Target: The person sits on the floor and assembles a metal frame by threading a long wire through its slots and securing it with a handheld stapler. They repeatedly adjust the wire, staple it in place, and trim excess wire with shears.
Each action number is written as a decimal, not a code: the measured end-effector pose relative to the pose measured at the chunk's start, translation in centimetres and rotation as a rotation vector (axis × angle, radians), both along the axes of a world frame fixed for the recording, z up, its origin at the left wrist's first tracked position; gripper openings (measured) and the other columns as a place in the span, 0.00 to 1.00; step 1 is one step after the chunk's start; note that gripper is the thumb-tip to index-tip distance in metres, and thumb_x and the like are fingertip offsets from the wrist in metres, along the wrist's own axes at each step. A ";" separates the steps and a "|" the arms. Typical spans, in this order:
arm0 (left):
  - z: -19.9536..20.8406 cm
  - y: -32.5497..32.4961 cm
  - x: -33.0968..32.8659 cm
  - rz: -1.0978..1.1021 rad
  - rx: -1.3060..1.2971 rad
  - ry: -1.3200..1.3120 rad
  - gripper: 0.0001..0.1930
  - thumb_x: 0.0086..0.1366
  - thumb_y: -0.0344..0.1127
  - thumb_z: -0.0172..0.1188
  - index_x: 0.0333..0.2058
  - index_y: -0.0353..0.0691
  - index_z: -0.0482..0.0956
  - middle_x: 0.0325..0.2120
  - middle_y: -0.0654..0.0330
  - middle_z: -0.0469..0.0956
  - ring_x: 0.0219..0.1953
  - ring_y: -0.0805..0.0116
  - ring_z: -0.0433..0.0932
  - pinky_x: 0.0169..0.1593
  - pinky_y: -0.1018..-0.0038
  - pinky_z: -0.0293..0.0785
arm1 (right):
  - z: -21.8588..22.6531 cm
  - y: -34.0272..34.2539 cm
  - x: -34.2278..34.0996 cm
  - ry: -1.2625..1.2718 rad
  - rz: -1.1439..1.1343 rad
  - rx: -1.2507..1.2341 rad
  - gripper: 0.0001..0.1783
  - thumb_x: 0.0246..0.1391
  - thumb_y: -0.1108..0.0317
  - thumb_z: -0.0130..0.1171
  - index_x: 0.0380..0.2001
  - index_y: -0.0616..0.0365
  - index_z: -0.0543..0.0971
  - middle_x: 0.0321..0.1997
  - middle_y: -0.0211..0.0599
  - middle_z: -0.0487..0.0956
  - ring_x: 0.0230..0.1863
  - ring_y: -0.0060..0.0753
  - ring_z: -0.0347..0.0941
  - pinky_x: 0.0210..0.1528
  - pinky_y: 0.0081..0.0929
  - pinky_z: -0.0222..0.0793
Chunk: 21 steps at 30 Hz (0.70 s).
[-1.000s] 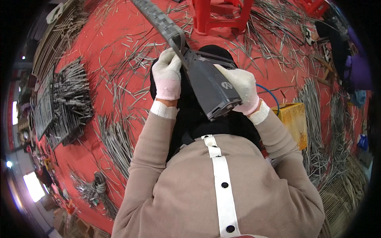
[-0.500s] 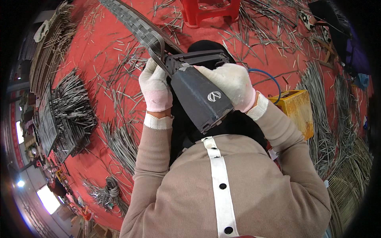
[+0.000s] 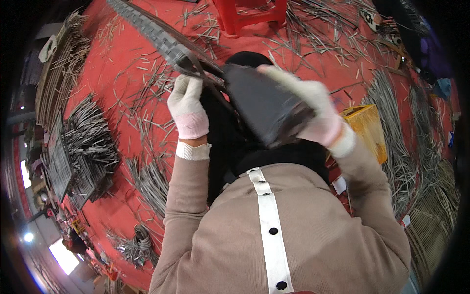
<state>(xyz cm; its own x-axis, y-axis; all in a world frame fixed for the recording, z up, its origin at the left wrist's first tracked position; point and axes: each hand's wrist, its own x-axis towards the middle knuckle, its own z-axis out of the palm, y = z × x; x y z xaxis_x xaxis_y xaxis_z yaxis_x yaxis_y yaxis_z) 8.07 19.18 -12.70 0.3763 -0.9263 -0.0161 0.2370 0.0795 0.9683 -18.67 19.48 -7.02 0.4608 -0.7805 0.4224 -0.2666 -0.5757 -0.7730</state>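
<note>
In my right hand (image 3: 313, 105), gloved in white with a pink cuff, is a dark air staple gun (image 3: 264, 100). Both gun and hand are smeared by motion, and the gun's handle is hidden. The gun's nose end lies close to a long curved frame (image 3: 152, 36) woven with flat grey strips, which runs off to the upper left. My left hand (image 3: 188, 105), in the same kind of glove, has its fingers closed at the near end of this woven frame. A dark strip or bar of the frame passes between the hand and the gun.
Cut grey strips litter the red floor (image 3: 142, 196). A red plastic stool (image 3: 249, 19) stands ahead. To the right are a yellow box (image 3: 369, 132) and long strip bundles (image 3: 391, 142). On the left sit a rack of strips (image 3: 88, 147) and a coil (image 3: 142, 240).
My right hand has swung the staple gun to the right, away from the woven frame's end. The left hand and the frame have shifted slightly left.
</note>
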 end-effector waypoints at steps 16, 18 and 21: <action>-1.1 2.5 4.0 -0.109 -0.023 0.060 0.11 0.76 0.31 0.55 0.50 0.31 0.79 0.48 0.51 0.82 0.52 0.62 0.80 0.66 0.57 0.72 | -22.0 11.4 -31.8 0.941 -1.412 0.667 0.38 0.54 0.68 0.57 0.70 0.59 0.68 0.48 0.63 0.81 0.52 0.62 0.79 0.56 0.50 0.73; -1.4 2.9 4.9 -0.096 -0.026 0.103 0.10 0.75 0.32 0.57 0.47 0.31 0.80 0.48 0.49 0.82 0.54 0.58 0.79 0.70 0.48 0.69 | -21.9 10.2 -29.7 1.076 -1.429 0.194 0.32 0.54 0.68 0.58 0.65 0.58 0.73 0.46 0.58 0.82 0.51 0.58 0.80 0.56 0.47 0.74; -1.8 3.2 5.7 -0.196 -0.120 0.201 0.12 0.77 0.37 0.54 0.41 0.35 0.82 0.44 0.53 0.85 0.54 0.57 0.80 0.72 0.46 0.65 | -22.5 5.1 -25.0 0.816 -1.091 -0.084 0.19 0.55 0.69 0.61 0.51 0.56 0.83 0.44 0.50 0.84 0.49 0.50 0.81 0.53 0.45 0.75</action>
<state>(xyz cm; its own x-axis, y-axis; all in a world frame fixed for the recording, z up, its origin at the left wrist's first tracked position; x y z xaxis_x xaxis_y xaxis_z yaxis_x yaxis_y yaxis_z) 13.82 22.40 -14.51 0.1906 -0.9808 0.0413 0.4454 0.1239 0.8867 -43.67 24.58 -29.56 -0.2283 -0.8905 0.3935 -0.9715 0.1821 -0.1516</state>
